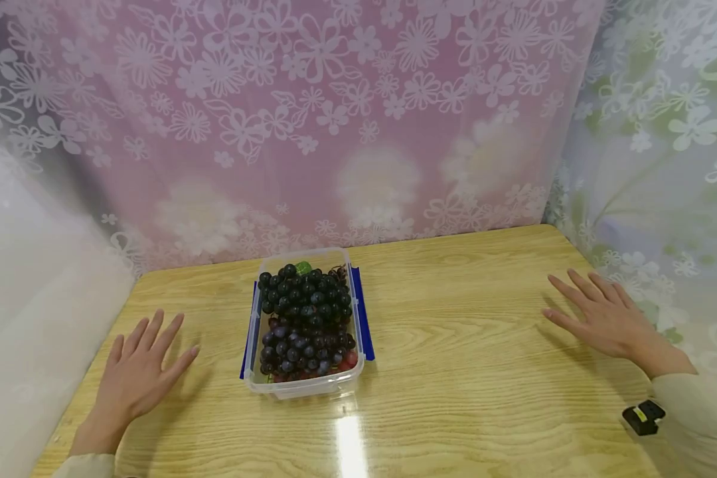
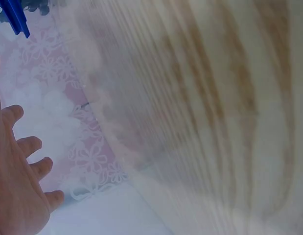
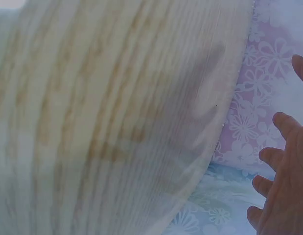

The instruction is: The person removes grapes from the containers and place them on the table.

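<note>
Two hands in view, both idle. We note the left hand [image 1: 136, 372] lying flat on the wooden surface [image 1: 466, 372], fingers [image 1: 170, 330] spread wide, holding nothing; it sits near the left side of the container [image 1: 307, 386] but apart from it. Right hand [image 1: 603, 318] likewise flat, fingers wide, holding nothing, well apart from the container and close to the surface's right edge, by the floral curtain [image 1: 358, 119].

Container: clear plastic, blue clips at its sides, no lid on, approx. centre of the surface, nearer the left hand. Filled w/ dark grapes [image 1: 307, 315] heaped to the rim or above; a few reddish ones at the near corner.

Wrist views: blurred wood grain and curtain only; neither shows contact w/ the container.

Risks, in our judgement: grapes heaped high could roll off if the container is tipped or jolted; the glossy surface could let it slide under a one-sided push.
</note>
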`<move>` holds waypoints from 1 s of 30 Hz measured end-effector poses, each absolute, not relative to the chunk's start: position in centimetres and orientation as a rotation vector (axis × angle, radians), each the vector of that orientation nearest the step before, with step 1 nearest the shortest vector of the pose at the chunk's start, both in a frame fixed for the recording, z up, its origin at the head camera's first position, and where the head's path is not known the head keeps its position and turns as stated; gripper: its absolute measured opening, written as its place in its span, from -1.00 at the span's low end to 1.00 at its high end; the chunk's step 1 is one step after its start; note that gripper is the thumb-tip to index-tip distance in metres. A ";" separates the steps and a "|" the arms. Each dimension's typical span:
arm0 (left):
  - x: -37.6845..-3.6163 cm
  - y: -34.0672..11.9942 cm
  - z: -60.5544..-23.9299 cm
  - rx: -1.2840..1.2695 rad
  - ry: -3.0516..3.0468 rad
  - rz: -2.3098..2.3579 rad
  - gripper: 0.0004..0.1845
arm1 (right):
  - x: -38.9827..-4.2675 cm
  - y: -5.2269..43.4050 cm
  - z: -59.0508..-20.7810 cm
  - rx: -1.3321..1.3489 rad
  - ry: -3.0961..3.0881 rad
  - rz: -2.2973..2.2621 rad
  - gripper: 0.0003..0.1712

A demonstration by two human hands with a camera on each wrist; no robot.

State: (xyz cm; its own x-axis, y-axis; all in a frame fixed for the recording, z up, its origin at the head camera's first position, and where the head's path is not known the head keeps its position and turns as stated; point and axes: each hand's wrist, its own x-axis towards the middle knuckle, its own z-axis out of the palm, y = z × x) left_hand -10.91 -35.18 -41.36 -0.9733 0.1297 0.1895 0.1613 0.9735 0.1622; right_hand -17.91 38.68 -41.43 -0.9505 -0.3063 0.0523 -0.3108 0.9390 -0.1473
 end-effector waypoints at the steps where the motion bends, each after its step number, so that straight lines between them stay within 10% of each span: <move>1: -10.9 -35.1 -41.3 -0.224 -2.938 -0.261 -0.23 | -17.9 38.6 -41.4 0.492 -3.060 0.240 -0.08; 30: -11.9 -33.3 -40.6 -0.351 -2.872 -0.256 -0.28 | -19.3 35.1 -40.4 0.587 -3.013 0.236 -0.11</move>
